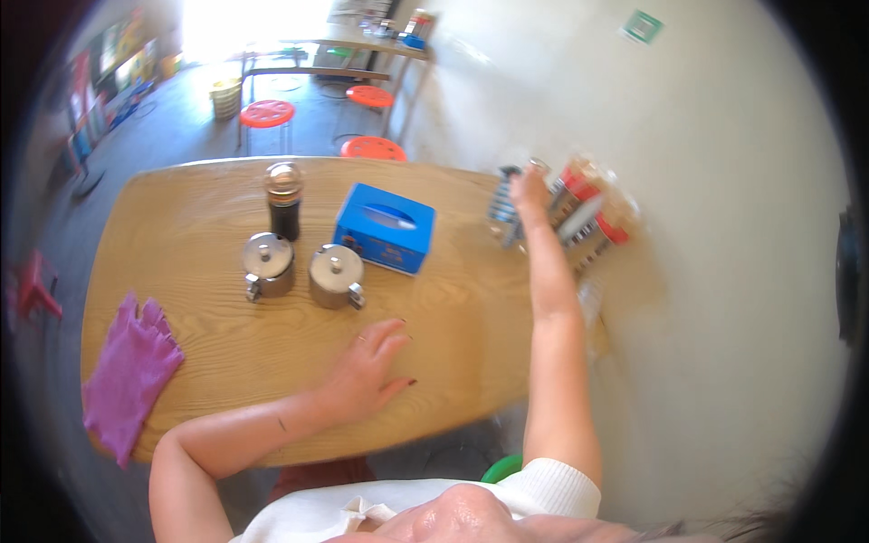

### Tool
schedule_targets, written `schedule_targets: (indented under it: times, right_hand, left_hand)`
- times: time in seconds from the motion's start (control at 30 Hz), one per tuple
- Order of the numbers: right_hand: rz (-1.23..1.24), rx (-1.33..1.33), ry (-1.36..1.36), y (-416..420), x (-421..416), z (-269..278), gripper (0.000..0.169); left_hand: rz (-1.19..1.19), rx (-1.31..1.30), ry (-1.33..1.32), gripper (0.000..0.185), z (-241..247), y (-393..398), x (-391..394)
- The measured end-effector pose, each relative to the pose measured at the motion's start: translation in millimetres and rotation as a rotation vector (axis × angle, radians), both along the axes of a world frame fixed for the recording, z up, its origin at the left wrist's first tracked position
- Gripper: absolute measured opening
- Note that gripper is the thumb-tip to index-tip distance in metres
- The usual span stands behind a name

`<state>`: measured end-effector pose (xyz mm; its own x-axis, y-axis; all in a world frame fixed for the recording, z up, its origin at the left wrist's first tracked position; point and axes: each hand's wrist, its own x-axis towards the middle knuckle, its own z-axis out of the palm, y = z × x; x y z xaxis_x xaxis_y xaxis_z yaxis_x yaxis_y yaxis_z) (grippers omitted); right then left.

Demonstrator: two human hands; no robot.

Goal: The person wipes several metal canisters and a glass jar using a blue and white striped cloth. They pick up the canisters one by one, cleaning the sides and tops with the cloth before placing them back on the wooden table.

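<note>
My right hand point(530, 190) reaches to the far right end of the wood-topped table point(258, 353). Its fingers are at a blue-and-white patterned container point(502, 203), blurred; whether they grip anything is unclear. Just right of it stand blurred containers with red parts point(597, 231). Over the near middle of the tabletop, my left hand point(366, 370) is empty with its fingers apart. Beyond it are two lidded metal condiment pots point(267, 268) and a blue tissue box point(394, 234). A dark bottle with a shiny rounded top point(284, 210) stands behind the left pot.
A crumpled purple cloth point(132, 377) lies at the table's left edge. Orange-red stools point(267, 114) and another table point(319, 70) stand beyond, near a yellowish basket point(225, 98). A pale wall point(719, 237) borders the right side. Part of a green stool point(501, 468) shows below.
</note>
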<state>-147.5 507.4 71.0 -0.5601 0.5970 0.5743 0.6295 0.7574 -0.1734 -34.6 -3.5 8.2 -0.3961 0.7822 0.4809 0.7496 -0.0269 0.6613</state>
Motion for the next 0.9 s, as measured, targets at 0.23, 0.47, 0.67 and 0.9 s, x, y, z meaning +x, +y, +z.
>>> schedule_targets:
  times: [0.23,0.47,0.67,0.9]
  right_hand:
    - [-0.21,0.077,-0.161,67,-48,-1,0.051]
    - [-0.352,0.213,-0.278,82,-66,-44,0.046]
    - [-0.421,0.49,-0.514,167,-32,-11,0.04]
    - [-0.225,0.109,-0.237,89,-40,-10,0.054]
  left_hand:
    - [0.011,-0.011,-0.064,0.052,-18,5,-3]
    - [0.029,-0.041,-0.046,0.05,-20,7,-6]
    - [-0.022,0.017,0.011,0.048,-16,10,-4]
    - [0.008,-0.031,0.007,0.047,-23,9,-3]
